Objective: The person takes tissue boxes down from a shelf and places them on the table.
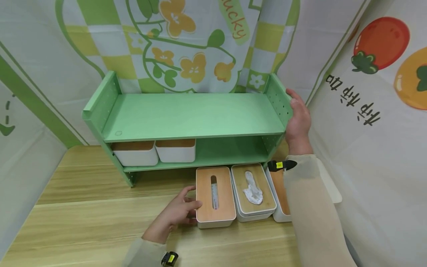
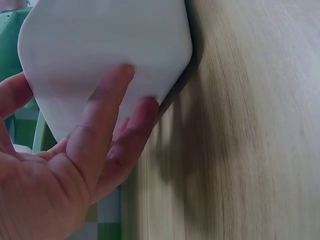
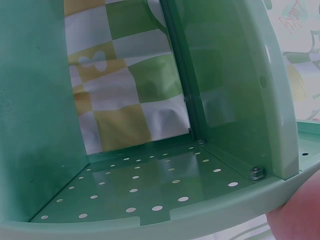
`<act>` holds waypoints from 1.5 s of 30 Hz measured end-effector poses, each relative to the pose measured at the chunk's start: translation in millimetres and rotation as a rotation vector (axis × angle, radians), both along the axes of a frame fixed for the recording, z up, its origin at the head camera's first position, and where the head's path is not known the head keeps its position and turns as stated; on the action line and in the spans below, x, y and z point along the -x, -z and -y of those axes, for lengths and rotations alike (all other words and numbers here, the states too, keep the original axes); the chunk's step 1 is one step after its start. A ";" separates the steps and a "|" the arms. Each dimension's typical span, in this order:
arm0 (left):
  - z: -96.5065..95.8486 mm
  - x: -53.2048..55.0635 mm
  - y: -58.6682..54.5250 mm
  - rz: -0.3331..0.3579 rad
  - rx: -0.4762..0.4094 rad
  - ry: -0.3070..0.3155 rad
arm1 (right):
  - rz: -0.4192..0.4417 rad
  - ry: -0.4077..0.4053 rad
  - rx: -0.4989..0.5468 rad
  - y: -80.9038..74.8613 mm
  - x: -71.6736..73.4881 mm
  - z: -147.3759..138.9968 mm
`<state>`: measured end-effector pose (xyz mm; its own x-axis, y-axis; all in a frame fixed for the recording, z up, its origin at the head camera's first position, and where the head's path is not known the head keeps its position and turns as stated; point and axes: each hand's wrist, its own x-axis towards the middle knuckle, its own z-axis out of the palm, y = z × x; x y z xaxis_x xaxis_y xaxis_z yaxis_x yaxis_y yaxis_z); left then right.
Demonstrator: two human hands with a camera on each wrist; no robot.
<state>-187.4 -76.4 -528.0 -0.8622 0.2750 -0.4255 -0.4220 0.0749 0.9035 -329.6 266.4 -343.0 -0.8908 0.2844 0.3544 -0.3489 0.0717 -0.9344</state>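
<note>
A white tissue box with a wooden lid (image 1: 204, 198) stands on the table in front of a green shelf (image 1: 197, 115). My left hand (image 1: 178, 209) is at the box's left side, thumb by the lid's edge. In the left wrist view, its loosely extended fingers (image 2: 102, 122) lie against the white wall of the box (image 2: 115, 37). My right hand (image 1: 298, 120) grips the shelf's right side panel (image 1: 278, 102) from outside. Only a bit of that hand (image 3: 300, 210) shows in the right wrist view, beside the panel's edge.
Right of the box stands another tissue box (image 1: 240, 205) with a white tissue sticking out. A third wooden-topped box (image 1: 278, 185) is partly hidden by my right arm. Two white boxes (image 1: 136, 157) sit on the lower shelf board. Printed curtains (image 1: 333, 155) surround the wooden table (image 1: 83, 222).
</note>
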 end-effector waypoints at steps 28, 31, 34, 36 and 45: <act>-12.7 3.1 3.8 0.005 -0.037 0.009 | -0.015 -0.065 0.120 -1.7 -1.4 2.3; -13.4 2.1 2.8 0.007 -0.034 0.007 | -0.015 -0.072 0.129 -1.6 -2.1 2.3; -13.2 1.9 3.4 0.007 -0.036 0.005 | -0.010 -0.079 0.141 -1.6 -2.9 2.4; -12.8 2.1 4.2 0.008 -0.037 0.005 | -0.010 -0.084 0.142 -1.3 -2.9 2.2; -11.3 0.7 4.9 -0.022 -0.013 0.021 | -0.011 -0.068 0.125 -0.3 -1.7 1.4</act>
